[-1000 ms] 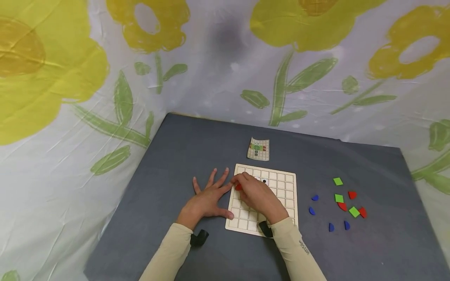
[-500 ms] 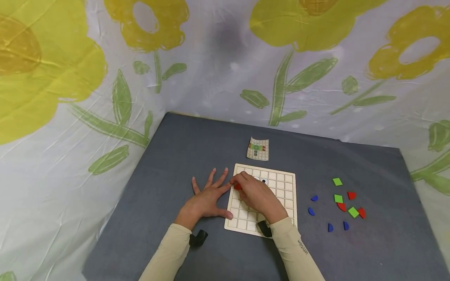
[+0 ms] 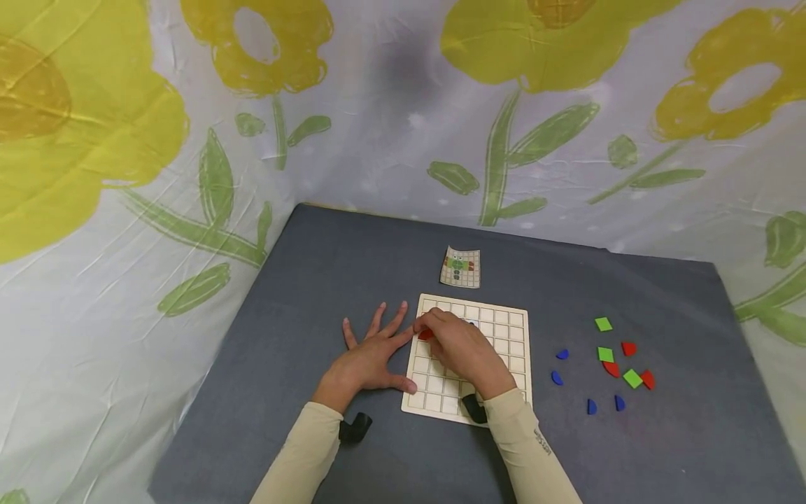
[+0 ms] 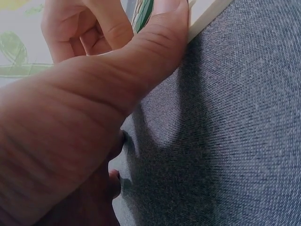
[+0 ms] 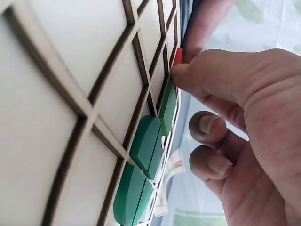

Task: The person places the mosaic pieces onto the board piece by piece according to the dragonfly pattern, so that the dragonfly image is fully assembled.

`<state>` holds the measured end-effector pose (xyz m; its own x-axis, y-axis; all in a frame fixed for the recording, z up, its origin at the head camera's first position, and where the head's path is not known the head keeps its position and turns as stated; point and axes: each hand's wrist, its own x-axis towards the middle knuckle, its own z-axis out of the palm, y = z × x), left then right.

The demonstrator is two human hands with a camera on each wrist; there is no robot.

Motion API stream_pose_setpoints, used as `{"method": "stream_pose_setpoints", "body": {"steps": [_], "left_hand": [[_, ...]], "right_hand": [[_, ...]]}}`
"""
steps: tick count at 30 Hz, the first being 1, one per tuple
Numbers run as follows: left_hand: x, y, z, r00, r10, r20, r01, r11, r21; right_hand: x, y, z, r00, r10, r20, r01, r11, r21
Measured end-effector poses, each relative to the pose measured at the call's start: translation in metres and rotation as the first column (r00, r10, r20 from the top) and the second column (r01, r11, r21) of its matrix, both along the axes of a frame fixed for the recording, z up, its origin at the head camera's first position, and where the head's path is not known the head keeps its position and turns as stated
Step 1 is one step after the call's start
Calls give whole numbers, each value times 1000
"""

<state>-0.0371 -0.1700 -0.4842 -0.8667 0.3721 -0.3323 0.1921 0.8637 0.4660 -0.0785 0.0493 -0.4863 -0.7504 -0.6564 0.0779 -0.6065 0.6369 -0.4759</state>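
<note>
While my left hand [image 3: 368, 360] is spread, thumb on the grid board [image 3: 518, 348] at centre, my right hand [image 3: 462, 350] pinches a red piece [image 3: 425, 335] at its upper left, dark green pieces [image 5: 145, 143] already seated, blue half-discs [image 3: 557, 378], red wedges [image 3: 648, 379] and green squares [image 3: 632, 379] remaining loose at frame right.

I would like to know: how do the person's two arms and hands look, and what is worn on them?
The left hand and right hand wear no gloves. The left sleeve and right sleeve are beige and reach the wrists. Dark lettering, too small to read, marks the right one. A black fitting projects beside each cuff.
</note>
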Motion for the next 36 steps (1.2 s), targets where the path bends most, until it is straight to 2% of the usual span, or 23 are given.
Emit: {"method": "stream_pose_setpoints", "body": {"steps": [13, 22, 31, 36], "left_hand": [[-2, 3, 1, 1000, -23, 14, 23, 1000, -16], [-1, 3, 0, 1000, -1, -3, 1, 1000, -23], [-1, 3, 0, 1000, 7, -2, -7, 1000, -24], [-1, 4, 1, 1000, 6, -1, -6, 999, -35]], "right_hand": [[3, 7, 3, 996, -22, -92, 22, 1000, 0], [12, 36, 7, 984, -160, -77, 153, 985, -82], [22, 90, 7, 942, -334, -23, 330, 937, -113], [27, 118, 5, 899, -438, 11, 437, 896, -83]]}}
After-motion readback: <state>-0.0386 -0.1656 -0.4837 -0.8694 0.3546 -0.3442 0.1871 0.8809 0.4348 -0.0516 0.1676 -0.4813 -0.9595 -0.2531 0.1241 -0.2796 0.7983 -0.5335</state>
